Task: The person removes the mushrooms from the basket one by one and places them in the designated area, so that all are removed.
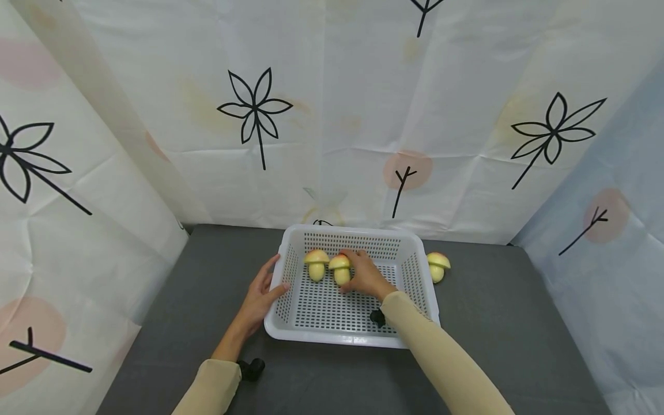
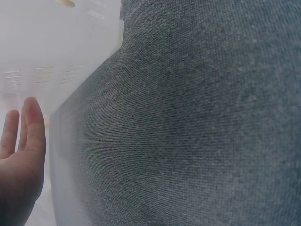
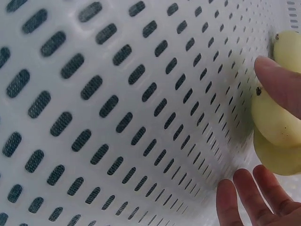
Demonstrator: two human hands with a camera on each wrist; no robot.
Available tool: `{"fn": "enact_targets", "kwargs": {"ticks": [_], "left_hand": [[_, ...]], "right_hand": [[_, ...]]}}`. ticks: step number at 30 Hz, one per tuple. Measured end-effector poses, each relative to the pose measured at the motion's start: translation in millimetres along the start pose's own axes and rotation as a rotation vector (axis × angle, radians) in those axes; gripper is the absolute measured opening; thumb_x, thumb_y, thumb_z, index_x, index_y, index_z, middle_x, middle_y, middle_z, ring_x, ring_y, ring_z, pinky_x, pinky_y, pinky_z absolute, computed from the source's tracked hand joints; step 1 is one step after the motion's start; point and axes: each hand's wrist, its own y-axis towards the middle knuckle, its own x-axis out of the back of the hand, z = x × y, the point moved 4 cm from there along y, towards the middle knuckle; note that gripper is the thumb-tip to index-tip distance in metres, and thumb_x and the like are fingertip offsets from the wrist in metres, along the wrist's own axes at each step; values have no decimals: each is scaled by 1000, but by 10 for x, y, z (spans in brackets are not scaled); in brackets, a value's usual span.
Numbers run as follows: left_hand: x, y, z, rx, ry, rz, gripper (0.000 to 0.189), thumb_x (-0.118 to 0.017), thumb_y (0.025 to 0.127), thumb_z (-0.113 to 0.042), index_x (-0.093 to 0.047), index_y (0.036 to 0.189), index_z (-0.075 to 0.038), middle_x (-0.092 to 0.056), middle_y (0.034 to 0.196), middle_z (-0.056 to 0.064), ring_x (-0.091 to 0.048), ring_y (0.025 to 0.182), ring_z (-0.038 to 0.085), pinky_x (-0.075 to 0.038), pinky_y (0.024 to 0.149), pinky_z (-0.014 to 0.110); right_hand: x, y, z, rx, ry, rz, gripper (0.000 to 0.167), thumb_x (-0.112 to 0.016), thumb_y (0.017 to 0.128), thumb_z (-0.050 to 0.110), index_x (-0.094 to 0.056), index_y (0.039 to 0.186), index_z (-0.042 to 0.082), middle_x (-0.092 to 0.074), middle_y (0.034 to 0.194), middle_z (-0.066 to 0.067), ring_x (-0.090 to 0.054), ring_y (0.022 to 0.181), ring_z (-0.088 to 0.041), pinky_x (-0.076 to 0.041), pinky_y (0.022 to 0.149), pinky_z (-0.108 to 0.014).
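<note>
A white perforated plastic basket [image 1: 342,340] sits on the dark grey table. My left hand [image 1: 259,297] holds its left side, the thumb over the rim and the fingers, long and nearly straight in the left wrist view, along the outer wall. Inside the basket, my right hand [image 1: 369,276] grips a yellow mushroom-shaped piece [image 1: 340,272] with a reddish cap, thumb on its near end and fingers at the cap. Just left of it lies a similar yellow mushroom-shaped piece [image 1: 316,268]. In the right wrist view the gripped piece [image 3: 277,120] is close over the basket floor.
A third mushroom-shaped piece [image 1: 438,268] lies on the table [image 1: 493,311] against the basket's right side. Patterned white cloth [image 1: 337,115] hangs behind the table and on both sides. Small black wrist cameras sit at both sleeves.
</note>
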Motion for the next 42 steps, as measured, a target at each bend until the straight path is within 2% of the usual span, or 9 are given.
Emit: {"fn": "enact_targets", "kwargs": {"ticks": [13,17,21,25,30,37,42], "left_hand": [[-5,-2,-3,-5,-5,-2,77,-67,99,-10,-25,161,-28,-50,142,25,-57,121,48,-54,88,55],[-5,-1,4,4,-4,-7,77,-67,99,-11,-25,161,-28,-50,142,25,-58,121,46,-55,88,54],[-7,0,3,5,-2,-8,77,-67,99,-10,-25,161,-28,-51,142,25,-58,121,46,-55,88,54],[-7,7,6,2,-3,-8,77,-67,98,-10,-26,161,-27,-51,142,25,-58,121,47,-54,88,55],[-7,13,11,-2,-5,-5,77,-67,98,-11,-26,161,-28,-50,142,25,-57,122,48,-54,89,57],[-4,4,2,-1,-10,-2,77,-67,99,-11,-26,161,-28,-50,143,26,-57,121,48,-54,89,57],[1,2,1,-7,-8,-2,77,-67,99,-11,-26,161,-28,-50,142,26,-57,121,48,-53,89,58]], "right_hand": [[42,-9,32,37,8,-7,96,-96,69,19,-46,151,13,-48,135,-19,-53,121,-34,-44,103,-54],[80,-15,46,36,26,-10,96,-96,69,22,-46,151,14,-47,140,-21,-50,127,-38,-43,104,-57],[147,-41,72,31,59,-25,98,-97,68,25,-46,151,14,-45,144,-22,-47,131,-40,-41,105,-59],[232,-86,109,51,94,-39,98,-98,67,26,-48,150,15,-50,136,-17,-53,121,-34,-45,101,-56],[349,-174,165,60,121,-40,97,-96,70,27,-47,152,15,-49,140,-16,-49,127,-35,-43,103,-57],[517,-292,221,91,141,-63,95,-95,71,26,-46,152,14,-50,134,-14,-51,118,-30,-47,95,-53],[611,-342,231,118,141,-87,93,-93,74,27,-45,152,14,-49,132,-15,-50,118,-32,-48,93,-53]]}}
